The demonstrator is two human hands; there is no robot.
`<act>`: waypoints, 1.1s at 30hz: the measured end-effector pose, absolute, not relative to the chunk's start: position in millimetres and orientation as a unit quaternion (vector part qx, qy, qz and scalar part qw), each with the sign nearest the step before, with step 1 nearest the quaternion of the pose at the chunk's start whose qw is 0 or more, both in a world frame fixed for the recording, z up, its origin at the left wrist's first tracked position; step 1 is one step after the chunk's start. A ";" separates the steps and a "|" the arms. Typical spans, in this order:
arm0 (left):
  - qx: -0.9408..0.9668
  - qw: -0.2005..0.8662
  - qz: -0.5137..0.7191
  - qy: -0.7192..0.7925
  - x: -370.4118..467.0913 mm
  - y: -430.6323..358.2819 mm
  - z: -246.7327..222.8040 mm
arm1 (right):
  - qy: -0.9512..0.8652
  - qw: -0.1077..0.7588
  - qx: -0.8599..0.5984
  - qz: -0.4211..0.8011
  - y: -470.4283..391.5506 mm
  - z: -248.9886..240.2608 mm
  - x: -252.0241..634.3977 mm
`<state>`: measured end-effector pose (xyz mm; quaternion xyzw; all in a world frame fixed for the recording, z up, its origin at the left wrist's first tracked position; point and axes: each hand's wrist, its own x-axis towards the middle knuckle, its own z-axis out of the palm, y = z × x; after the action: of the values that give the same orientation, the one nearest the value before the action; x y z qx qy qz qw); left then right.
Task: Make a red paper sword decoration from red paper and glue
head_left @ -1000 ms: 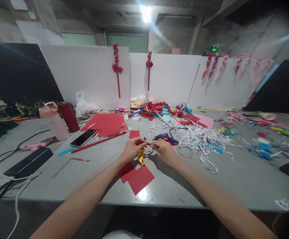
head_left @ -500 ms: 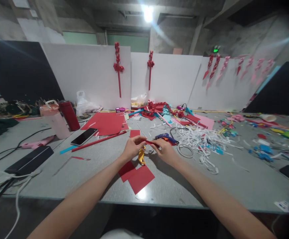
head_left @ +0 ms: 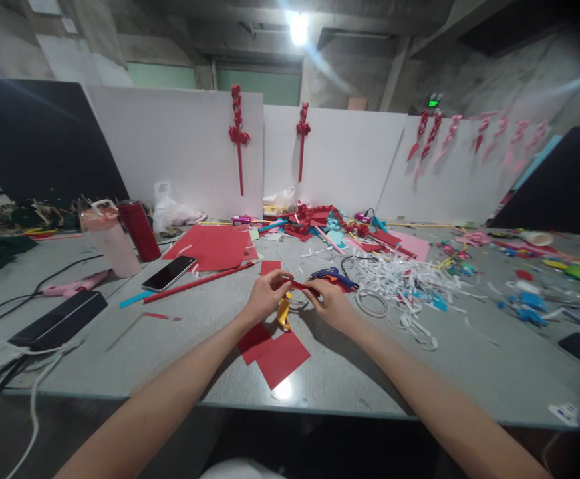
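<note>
My left hand (head_left: 269, 295) and my right hand (head_left: 330, 301) pinch a narrow piece of red paper (head_left: 297, 285) between them, one at each end, above the middle of the table. Below the paper, yellow-handled scissors (head_left: 283, 313) lie on the table. Two red paper squares (head_left: 283, 359) overlap nearer the front edge, partly behind my left forearm. A blue glue gun (head_left: 330, 274) rests just beyond my right hand, and a roll of white tape or ring (head_left: 372, 303) lies to its right.
At the left are a phone (head_left: 169, 273), a pink bottle (head_left: 115, 246), a red flask (head_left: 139, 231) and a black power strip (head_left: 60, 320) with cables. White paper shreds (head_left: 400, 273) spread at the right. Red paper sheets (head_left: 210, 247) lie farther back, before white boards (head_left: 350, 159).
</note>
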<state>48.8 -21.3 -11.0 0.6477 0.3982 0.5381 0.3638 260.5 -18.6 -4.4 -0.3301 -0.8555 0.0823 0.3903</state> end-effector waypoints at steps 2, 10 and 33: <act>0.670 0.321 0.528 0.410 48.2 -23.1 -9.3 | -0.855 0.390 -0.334 0.078 -19.4 -4.1 260.8; 0.769 0.209 0.467 0.384 44.5 -30.1 -4.7 | -0.870 0.354 -0.339 0.056 -19.2 -2.6 261.9; 0.820 0.093 0.355 0.439 23.6 -18.2 -1.4 | -0.865 0.348 -0.361 0.027 -25.5 -1.5 258.5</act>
<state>23.6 -18.2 -1.4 0.8199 0.4391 0.3552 0.0934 258.5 -25.5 -1.5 -0.3608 -0.8650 0.0267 0.3477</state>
